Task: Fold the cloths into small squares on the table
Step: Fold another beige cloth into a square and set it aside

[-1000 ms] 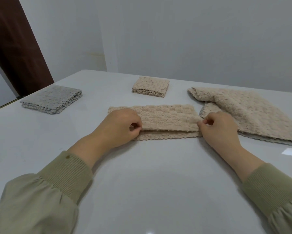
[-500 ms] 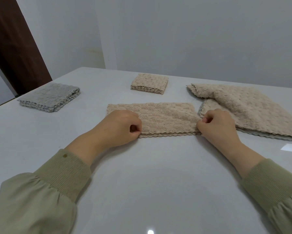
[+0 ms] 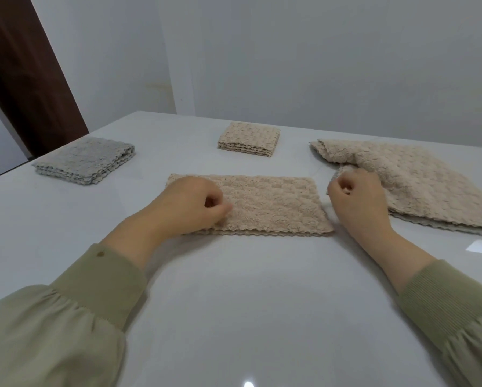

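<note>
- First fold done: our beige cloth (image 3: 273, 208) now lay as a flat strip on the table (image 3: 234, 289).
- Our right hand (image 3: 357, 202) had let go, curled empty beside it; our left hand (image 3: 189, 205) stayed curled on it, pinch unclear.

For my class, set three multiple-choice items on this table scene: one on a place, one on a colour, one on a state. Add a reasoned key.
1. Where on the glossy white table does the folded grey textured cloth lie? A) right side B) far left C) near edge, centre
2. What colour is the small folded square cloth at the far centre? A) blue B) red C) beige
3. How does the long beige fleecy cloth in the middle lie? A) folded flat into a rectangle B) crumpled into a ball C) hanging off the table

Key: 1 B, it sits by the left edge; 2 C, its layers are beige; 3 A, layered edges show along its near side.
</note>
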`<action>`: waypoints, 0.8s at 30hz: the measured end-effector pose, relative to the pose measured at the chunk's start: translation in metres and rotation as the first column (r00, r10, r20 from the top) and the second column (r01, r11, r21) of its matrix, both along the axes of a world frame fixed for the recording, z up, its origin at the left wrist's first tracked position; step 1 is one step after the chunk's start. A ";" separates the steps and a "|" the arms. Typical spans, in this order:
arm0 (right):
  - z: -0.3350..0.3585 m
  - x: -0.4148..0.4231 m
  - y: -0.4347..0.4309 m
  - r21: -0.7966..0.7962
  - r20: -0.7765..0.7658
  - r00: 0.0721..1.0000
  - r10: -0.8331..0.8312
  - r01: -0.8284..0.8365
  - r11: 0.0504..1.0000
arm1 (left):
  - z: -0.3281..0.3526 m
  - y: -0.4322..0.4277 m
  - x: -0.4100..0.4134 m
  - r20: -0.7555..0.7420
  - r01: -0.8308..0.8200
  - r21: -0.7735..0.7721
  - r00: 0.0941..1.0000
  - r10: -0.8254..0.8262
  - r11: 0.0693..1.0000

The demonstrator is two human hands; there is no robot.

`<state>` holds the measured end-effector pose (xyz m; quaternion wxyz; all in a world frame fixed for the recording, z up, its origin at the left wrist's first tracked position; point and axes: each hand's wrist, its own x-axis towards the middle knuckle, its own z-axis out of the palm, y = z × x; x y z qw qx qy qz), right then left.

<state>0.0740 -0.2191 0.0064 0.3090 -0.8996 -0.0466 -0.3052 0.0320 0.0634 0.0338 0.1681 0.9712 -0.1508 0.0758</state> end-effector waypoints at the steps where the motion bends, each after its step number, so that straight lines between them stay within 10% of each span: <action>1: 0.000 0.006 0.001 -0.079 0.042 0.998 -0.037 0.040 0.996 | -0.006 -0.005 0.004 0.105 0.000 0.009 0.995 -0.001 1.000; 6: -0.002 0.030 0.009 -0.418 -0.156 0.977 -0.146 0.069 0.906 | -0.024 -0.029 0.013 0.033 0.006 0.191 0.999 -0.012 0.982; 21: -0.004 0.048 0.014 -0.459 -0.196 0.963 -0.186 0.078 0.885 | -0.031 -0.037 0.012 -0.093 -0.041 0.335 0.993 0.076 0.941; 24: 0.004 0.036 0.014 -0.332 -0.011 0.989 -0.146 0.134 0.934 | -0.031 -0.038 0.012 -0.095 -0.050 0.332 0.992 0.086 0.942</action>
